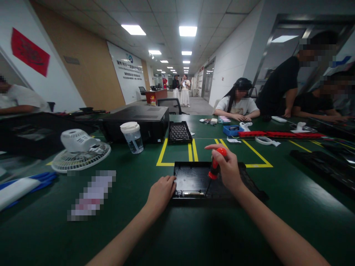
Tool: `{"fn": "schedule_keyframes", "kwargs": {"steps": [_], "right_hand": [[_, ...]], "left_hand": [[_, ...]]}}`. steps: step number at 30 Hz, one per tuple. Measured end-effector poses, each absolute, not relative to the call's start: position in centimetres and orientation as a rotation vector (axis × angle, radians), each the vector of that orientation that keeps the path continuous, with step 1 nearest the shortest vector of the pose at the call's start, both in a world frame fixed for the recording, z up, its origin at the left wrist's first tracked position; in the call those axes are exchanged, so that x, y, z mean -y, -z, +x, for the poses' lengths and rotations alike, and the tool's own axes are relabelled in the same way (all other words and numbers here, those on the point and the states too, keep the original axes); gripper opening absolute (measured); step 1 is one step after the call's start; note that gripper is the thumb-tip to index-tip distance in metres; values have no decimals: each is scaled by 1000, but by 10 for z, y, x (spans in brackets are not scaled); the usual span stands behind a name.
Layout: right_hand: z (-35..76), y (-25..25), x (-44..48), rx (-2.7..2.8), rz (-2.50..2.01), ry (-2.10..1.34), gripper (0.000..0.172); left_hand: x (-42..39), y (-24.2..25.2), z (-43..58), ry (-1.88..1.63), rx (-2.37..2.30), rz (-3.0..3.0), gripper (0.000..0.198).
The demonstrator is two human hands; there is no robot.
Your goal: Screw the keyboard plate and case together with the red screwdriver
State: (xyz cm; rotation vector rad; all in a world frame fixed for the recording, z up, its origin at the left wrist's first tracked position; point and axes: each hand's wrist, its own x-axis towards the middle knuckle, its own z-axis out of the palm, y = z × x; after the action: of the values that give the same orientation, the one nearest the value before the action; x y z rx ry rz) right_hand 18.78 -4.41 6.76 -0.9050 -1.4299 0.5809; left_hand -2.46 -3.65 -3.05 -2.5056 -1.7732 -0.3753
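A shallow black plastic panel [191, 176] with raised edges lies on the green table in front of me. My left hand [162, 189] grips its left edge, fingers curled over the rim. In my right hand [229, 170] is a screwdriver [213, 173] with a red and black handle. Its shaft slants down into the panel, and the tip is near the front edge, by a small metallic strip [193, 193]. My right index finger points out to the left above the handle. The exact spot the tip touches is too small to make out.
Beyond the panel, yellow tape [194, 150] marks the table. A black tray [180, 132], a lidded plastic cup [132, 137], a large black case [138, 116] and a white fan [80, 151] stand behind and left. Blue-white gloves [24, 188] lie left. People sit across the table.
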Motion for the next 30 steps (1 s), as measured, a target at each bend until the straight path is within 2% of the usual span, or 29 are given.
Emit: {"fn": "schedule_keyframes", "kwargs": {"steps": [10,17,23,30], "right_hand": [[189,-67,38,1372,-445,-1214,12],[191,-65,37,1393,-363,-1278,10],[191,-62,36,1393,-396,-1318,21],[192,-65,39,1389,-386,-1369,25]], "left_hand": [[37,31,-24,352,1783,-2500,31],[36,32,-24,361,1783,-2507,31],[37,31,-24,353,1798,-2511,31],[37,30,-23,345,1811,-2522,31]]}}
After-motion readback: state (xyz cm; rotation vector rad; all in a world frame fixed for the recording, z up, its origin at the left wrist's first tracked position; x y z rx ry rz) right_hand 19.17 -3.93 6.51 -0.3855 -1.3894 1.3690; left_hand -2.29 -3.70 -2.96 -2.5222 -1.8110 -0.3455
